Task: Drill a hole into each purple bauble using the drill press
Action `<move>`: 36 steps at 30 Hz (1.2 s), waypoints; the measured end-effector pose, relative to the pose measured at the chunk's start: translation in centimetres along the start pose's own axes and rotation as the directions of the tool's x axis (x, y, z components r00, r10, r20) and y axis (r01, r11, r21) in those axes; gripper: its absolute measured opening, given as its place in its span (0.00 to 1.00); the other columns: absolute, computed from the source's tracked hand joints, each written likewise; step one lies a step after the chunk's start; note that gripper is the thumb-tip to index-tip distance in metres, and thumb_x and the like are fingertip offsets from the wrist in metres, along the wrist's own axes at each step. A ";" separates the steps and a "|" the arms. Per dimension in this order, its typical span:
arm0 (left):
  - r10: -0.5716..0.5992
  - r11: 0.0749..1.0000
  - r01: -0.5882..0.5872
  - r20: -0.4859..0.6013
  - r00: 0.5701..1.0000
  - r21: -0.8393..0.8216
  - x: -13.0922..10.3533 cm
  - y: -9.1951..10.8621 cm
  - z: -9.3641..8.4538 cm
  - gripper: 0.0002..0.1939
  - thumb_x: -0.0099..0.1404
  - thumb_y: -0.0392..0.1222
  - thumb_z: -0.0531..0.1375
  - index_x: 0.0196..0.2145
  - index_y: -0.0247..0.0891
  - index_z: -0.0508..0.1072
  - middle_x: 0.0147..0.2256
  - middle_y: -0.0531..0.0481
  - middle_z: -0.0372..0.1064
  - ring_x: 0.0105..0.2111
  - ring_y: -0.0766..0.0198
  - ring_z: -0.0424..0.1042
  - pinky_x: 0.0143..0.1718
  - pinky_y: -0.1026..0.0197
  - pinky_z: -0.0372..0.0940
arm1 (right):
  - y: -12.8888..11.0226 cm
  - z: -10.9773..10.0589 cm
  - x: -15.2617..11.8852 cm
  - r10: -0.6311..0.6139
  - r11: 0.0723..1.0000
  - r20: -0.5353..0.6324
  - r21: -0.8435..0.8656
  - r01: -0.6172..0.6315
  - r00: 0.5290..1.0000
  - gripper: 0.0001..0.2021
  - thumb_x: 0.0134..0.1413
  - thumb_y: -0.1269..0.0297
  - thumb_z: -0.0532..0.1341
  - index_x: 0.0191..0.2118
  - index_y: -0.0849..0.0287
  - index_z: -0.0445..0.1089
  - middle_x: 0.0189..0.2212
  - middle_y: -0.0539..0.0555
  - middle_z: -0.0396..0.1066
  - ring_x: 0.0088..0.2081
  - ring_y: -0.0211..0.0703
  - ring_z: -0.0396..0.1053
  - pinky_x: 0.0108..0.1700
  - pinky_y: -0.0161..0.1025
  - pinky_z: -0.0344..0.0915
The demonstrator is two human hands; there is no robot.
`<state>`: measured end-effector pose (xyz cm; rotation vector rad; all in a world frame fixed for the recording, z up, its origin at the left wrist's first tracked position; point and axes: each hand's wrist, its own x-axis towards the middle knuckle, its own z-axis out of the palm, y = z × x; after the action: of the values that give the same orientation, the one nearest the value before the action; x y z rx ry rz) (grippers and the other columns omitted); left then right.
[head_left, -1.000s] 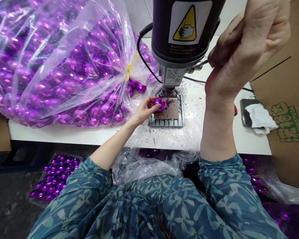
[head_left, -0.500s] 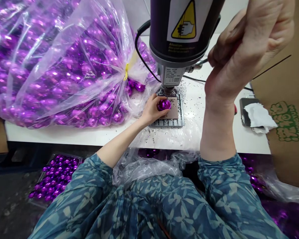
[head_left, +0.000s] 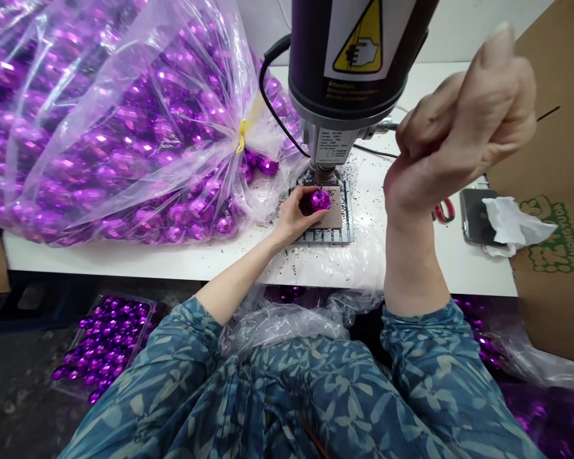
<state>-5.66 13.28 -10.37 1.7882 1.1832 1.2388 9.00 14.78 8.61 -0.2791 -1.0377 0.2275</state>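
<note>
While the faceted purple ball (head_left: 321, 200) is over the brown board (head_left: 335, 215), right under the drill press (head_left: 349, 105), your left hand (head_left: 294, 215) pinches it between thumb and fingers. Your right hand (head_left: 466, 124) is curled in a fist around the end of the lever (head_left: 388, 127).

Left hand (head_left: 295, 218) holding purple ball (head_left: 321, 200), right hand (head_left: 466, 121) on lever (head_left: 387, 126)

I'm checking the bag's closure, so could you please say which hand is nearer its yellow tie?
Left. The left hand, holding a purple ball, is right of the yellow tie and lower in view; the right hand is raised much farther right.
</note>
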 end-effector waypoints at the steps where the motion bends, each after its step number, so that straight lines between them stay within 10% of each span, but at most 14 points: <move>1: 0.007 1.000 -0.007 -0.003 1.000 0.001 0.0 -0.1 0.1 0.28 0.65 0.46 0.77 0.57 0.42 0.72 0.53 0.44 0.81 0.52 0.53 0.82 0.55 0.48 0.77 | 0.0 -0.2 -0.4 -0.029 0.999 -0.008 -0.018 0.029 1.000 0.22 0.69 0.53 0.64 0.26 0.58 0.60 0.18 0.43 0.38 0.17 0.22 0.45 0.22 0.30 0.43; 25: 0.022 0.999 -0.022 -0.003 1.000 -0.041 -0.2 -0.8 0.3 0.29 0.67 0.55 0.75 0.58 0.42 0.73 0.56 0.42 0.80 0.55 0.52 0.81 0.59 0.48 0.76 | 1.8 -3.2 -4.3 -0.188 0.974 -0.037 -0.134 0.181 0.982 0.36 0.64 0.50 0.65 0.21 0.58 0.38 0.14 0.44 0.31 0.15 0.26 0.35 0.21 0.36 0.43; 31: 0.000 0.999 -0.001 -0.022 1.000 -0.035 -0.1 -0.2 0.5 0.27 0.66 0.50 0.76 0.57 0.42 0.73 0.55 0.42 0.80 0.54 0.52 0.81 0.58 0.48 0.76 | -1.0 1.1 1.1 0.125 0.990 -0.025 -0.063 -0.126 0.992 0.22 0.65 0.73 0.59 0.21 0.57 0.52 0.14 0.43 0.45 0.17 0.24 0.49 0.24 0.33 0.41; 36: 0.042 0.994 -0.030 -0.117 0.992 0.102 -2.1 2.4 -1.4 0.22 0.64 0.49 0.75 0.50 0.41 0.74 0.49 0.44 0.79 0.50 0.53 0.79 0.52 0.50 0.75 | -0.1 3.3 4.8 0.396 0.918 -0.112 0.073 -0.390 0.911 0.25 0.70 0.79 0.50 0.21 0.52 0.50 0.11 0.40 0.37 0.12 0.27 0.41 0.17 0.36 0.31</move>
<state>-6.49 10.42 -8.54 1.8372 1.3052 1.3448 8.51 16.60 14.10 -0.4523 -0.8430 0.5930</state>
